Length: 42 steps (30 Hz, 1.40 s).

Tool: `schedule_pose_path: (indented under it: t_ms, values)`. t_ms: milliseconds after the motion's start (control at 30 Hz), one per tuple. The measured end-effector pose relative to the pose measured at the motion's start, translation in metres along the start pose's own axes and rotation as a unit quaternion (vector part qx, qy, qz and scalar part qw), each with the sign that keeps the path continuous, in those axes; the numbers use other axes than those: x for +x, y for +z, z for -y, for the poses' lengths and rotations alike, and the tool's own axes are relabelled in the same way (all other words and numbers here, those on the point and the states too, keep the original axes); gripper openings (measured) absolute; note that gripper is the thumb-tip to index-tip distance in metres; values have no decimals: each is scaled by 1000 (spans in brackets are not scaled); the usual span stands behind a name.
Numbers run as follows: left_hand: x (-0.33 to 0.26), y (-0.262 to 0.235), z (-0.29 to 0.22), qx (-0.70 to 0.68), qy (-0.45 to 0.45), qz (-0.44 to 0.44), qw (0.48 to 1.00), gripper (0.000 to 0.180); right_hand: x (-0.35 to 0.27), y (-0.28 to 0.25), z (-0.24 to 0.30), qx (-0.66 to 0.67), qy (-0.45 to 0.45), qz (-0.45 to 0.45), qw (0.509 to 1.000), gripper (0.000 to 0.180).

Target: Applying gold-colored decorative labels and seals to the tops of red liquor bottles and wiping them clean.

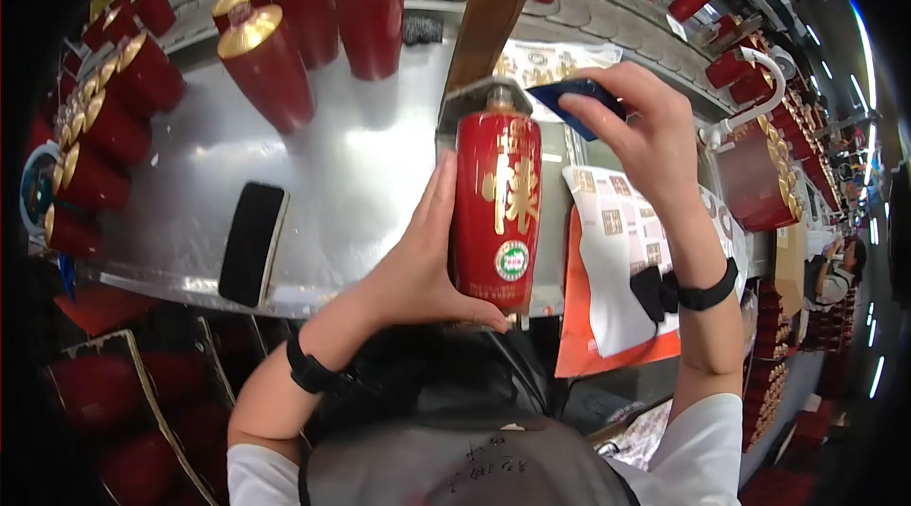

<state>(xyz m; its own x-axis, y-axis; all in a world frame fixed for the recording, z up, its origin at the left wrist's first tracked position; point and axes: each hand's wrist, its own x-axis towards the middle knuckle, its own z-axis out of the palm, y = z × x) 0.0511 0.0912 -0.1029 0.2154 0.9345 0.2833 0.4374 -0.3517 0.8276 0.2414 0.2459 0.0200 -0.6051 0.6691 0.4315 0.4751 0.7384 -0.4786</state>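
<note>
A glossy red bottle (pixel 495 183) with gold characters and a round green-and-white sticker is in front of me, its neck pointing away from me. My left hand (pixel 418 259) holds it, fingers along its left side and thumb at its base. The bottle's neck lies at a metal bracket (pixel 455 100) beside a brown post (pixel 493 8); whether they touch I cannot tell. Pinched between thumb and fingers of my right hand (pixel 650 121) is a flat dark blue card-like piece (pixel 560 93). It is close to the bottle's upper right, apart from the red surface.
Label sheets (pixel 617 221) lie on an orange sheet (pixel 579 354) at the right. A black phone (pixel 254 242) rests on the metal table (pixel 370 164). Several gold-topped red bottles (pixel 370 22) stand behind and left. A white curved pipe (pixel 773 79) rises at the right, near more bottles.
</note>
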Motion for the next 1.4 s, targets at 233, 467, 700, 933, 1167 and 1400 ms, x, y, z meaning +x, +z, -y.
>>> schedule_pose_path:
  t_ms: [233, 467, 700, 933, 1167, 1400]
  values:
    - [-9, 9, 6, -35, 45, -42, 998, 145, -163, 24, 31, 49, -152, 68, 985, 29]
    - [-15, 15, 10, -85, 21, -56, 995, 140, -132, 14, 49, -36, -84, 6, 996, 42]
    - [-14, 16, -10, 44, 1, -105, 993, 121, -144, 7, 79, 19, -59, 114, 992, 40]
    - [-17, 18, -12, 143, 30, -139, 979, 112, -131, 26, 91, 19, -123, 143, 982, 47]
    - [-20, 14, -14, 101, -6, -125, 987, 113, -118, 23, 87, 43, -87, 172, 980, 32]
    - [-21, 6, -13, 77, -1, -89, 993, 122, -20, 3, 9, -55, -34, -10, 998, 17]
